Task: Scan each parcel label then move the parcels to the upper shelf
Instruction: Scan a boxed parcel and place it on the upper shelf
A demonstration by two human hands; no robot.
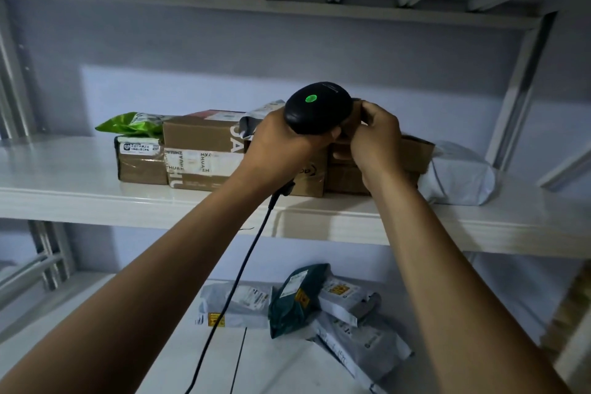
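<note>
My left hand [281, 144] grips a black corded barcode scanner [318, 105] whose green light is on, raised over the parcels on the upper shelf [80, 198]. My right hand [374, 134] holds a small brown cardboard parcel [356, 112], mostly hidden behind the scanner, on top of a stack of brown boxes [412, 153]. More cardboard boxes [198, 150] and a green bag [128, 125] stand to the left on the same shelf. A grey poly bag [457, 173] lies to the right.
On the lower shelf [96, 313] lie several poly-bag parcels: grey ones [233, 304] and a dark green one [294, 301]. The scanner cable [236, 281] hangs down in front of them. Metal shelf uprights [518, 89] frame both sides; another shelf is overhead.
</note>
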